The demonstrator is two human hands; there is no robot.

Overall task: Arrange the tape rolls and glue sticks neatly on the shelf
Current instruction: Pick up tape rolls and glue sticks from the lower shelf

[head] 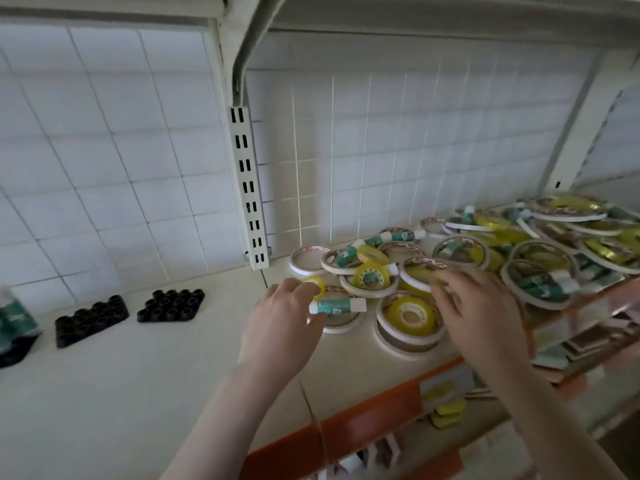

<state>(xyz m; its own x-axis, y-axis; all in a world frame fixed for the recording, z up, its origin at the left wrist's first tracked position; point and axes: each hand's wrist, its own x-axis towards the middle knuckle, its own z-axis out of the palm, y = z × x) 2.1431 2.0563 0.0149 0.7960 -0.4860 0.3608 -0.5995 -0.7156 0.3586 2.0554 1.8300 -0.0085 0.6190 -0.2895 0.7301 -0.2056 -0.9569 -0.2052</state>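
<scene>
at far left two black ribbed roll clusters (91, 320) sit tidy on the white shelf (145, 368). the left hand (280, 327) pinches a green-and-white glue stick (337, 305) and a small yellow tape roll (315, 282). the right hand (485, 317) reaches with loose fingers, gripping nothing, into the jumbled heap of white-rimmed and yellow tape rolls (485, 258). sorting looks barely begun.

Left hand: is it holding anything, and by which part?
The left hand pinches a glue stick by its white end; a small yellow tape roll sits at its fingertips.
</scene>
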